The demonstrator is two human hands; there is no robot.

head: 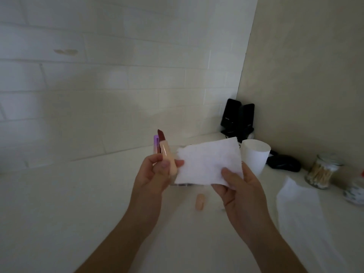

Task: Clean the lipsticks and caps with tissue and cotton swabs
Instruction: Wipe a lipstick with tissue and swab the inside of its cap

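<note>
Left hand [155,174] grips a peach plastic lipstick tube [168,156], upright, cap off, dark red bullet exposed. A purple item [156,142] sits just behind it; can't tell if it's in the same grip.

Right hand [238,192] pinches a white torn tissue piece [206,164], thumb on the front. The tissue's left edge touches the left fingertips.

The peach cap [200,201] lies on the white counter [78,194], below and between the hands.

Containers:
- The glass jar [321,172] at the right is packed with wooden-stick cotton swabs.
- White cylinder [256,156] behind the tissue: contents not visible.
- Small patterned jar [354,192] is cut off by the frame edge.

Edges:
- The counter ends at the white tiled wall [98,85] at the back and the beige wall [305,75] on the right.
- Black speakers [236,117] sit in the corner.
- A flat white tissue sheet [295,196] lies right of the right hand.
</note>
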